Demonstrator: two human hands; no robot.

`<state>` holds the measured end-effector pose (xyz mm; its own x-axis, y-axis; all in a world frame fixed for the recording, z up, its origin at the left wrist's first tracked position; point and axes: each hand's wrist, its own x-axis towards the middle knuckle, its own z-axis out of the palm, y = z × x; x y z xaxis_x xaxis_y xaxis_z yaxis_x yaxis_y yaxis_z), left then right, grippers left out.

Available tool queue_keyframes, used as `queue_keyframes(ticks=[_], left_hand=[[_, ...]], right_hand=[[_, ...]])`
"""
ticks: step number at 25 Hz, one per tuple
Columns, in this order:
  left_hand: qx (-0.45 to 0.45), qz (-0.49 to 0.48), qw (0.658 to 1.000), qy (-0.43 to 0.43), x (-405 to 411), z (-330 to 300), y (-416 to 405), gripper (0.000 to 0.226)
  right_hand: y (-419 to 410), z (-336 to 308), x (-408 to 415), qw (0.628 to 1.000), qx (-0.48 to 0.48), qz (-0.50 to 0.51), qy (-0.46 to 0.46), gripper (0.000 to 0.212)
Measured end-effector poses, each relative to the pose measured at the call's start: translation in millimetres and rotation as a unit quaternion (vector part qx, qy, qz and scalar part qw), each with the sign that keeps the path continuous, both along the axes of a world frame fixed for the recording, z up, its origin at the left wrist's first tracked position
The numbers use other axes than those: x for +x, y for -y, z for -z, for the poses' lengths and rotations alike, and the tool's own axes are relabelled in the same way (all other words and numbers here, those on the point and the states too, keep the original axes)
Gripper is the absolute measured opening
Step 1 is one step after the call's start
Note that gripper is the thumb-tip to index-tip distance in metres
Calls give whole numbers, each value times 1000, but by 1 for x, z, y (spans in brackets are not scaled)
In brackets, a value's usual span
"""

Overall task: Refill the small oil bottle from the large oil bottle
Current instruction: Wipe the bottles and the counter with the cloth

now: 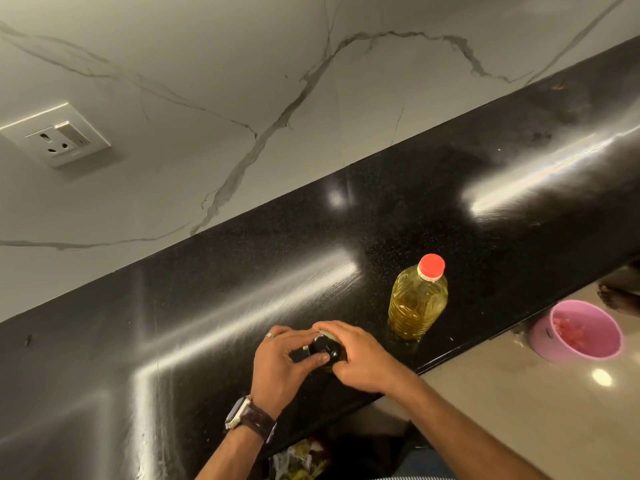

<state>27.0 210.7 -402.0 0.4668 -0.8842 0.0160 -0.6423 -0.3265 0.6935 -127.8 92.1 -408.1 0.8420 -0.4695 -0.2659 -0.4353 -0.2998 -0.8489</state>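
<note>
Both my hands are gripping the small oil bottle (327,348), my left hand (284,362) at its black cap and my right hand (360,358) around its body. Just beside my right hand, the large oil bottle (417,299) is standing upright and blocking that side. To the left of my left hand and beyond both hands, the black counter (207,306) is lying open up to the wall (242,81).

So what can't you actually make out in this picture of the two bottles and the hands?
Head view, the only one:
- Small oil bottle: its body and oil level are covered by the left hand and right hand; only the dark cap shows.
- Whether that cap is loose or tight: cannot tell.
- Large oil bottle: any label is too small to read.
- Pink tub on the floor: its contents are blurred.
</note>
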Motion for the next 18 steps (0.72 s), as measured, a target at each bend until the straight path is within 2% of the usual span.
queue_keyframes(ticks=[3,7,9,11,14,16,18], left_hand=[[12,-8,999,35,1,1,1,38],[14,-5,998,57,1,-1,2,35],[27,1,998,56,3,-1,2,32],[28,6,998,56,3,-1,0,31],[22,2,998,56,5,0,0,32],[20,2,998,58,5,2,-1,34],[17,3,998,54,5,3,-1,35]], right_hand=[[28,2,18,993,22,-95,-61,54],[38,12,21,983,116,-120,-79,64],[25,21,15,990,110,-59,-68,73],[-5,32,4,995,79,48,-33,83],[-63,39,-11,974,121,190,10,106],[-86,36,-15,960,165,223,36,111],[-84,29,-17,964,143,216,66,104]])
